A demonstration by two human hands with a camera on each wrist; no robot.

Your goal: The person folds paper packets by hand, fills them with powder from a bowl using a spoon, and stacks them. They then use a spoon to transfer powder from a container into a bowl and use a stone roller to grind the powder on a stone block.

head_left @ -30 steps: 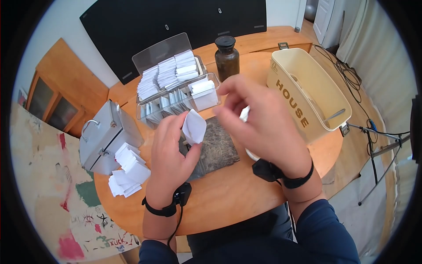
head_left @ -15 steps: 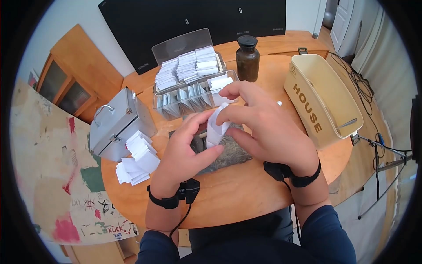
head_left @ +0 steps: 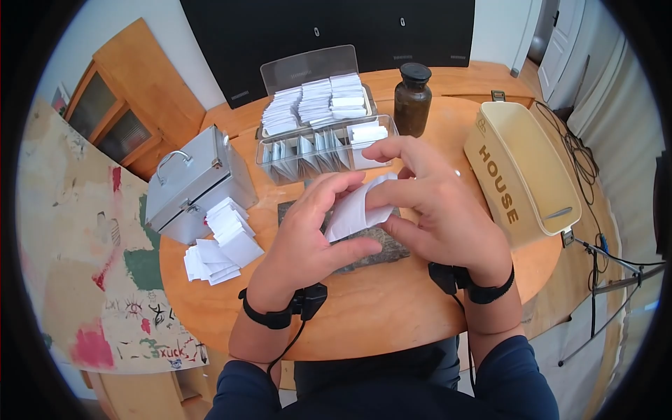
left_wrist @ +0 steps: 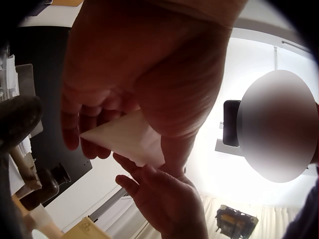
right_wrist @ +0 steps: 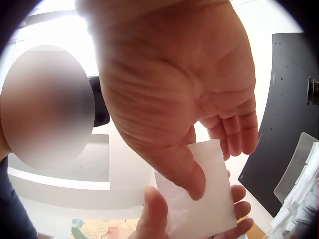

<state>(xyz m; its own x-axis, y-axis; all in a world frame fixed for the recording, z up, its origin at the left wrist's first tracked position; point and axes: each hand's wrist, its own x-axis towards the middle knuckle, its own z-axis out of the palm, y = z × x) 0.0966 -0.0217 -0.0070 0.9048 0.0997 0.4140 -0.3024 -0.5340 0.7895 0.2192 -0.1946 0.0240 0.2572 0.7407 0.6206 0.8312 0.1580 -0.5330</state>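
Over the middle of the table, a folded white paper packet (head_left: 350, 215) is held between both hands. My left hand (head_left: 290, 227) grips it from the left, its fingers behind the paper and its thumb along the near side. The right hand (head_left: 451, 220) pinches the packet's right edge between thumb and fingers. In the right wrist view the right thumb lies flat on the white paper (right_wrist: 212, 174), while the other fingers hang loosely bent. The left wrist view shows the paper (left_wrist: 124, 137) tapering to a point below the left palm. A dark, worn slab (head_left: 374, 259) lies beneath the hands.
Loose white packets (head_left: 227, 238) lie beside a silver metal case (head_left: 199, 182) on the left. Clear boxes (head_left: 325, 162) filled with packets stand at the back, near a dark stoppered bottle (head_left: 413, 105). A cream HOUSE bin (head_left: 493, 178) with a spoon (head_left: 558, 213) inside stands right.
The right hand has come in from the right and taken hold of the packet, which was in the left hand alone. The packet has turned and spread wider. The head view has shifted.
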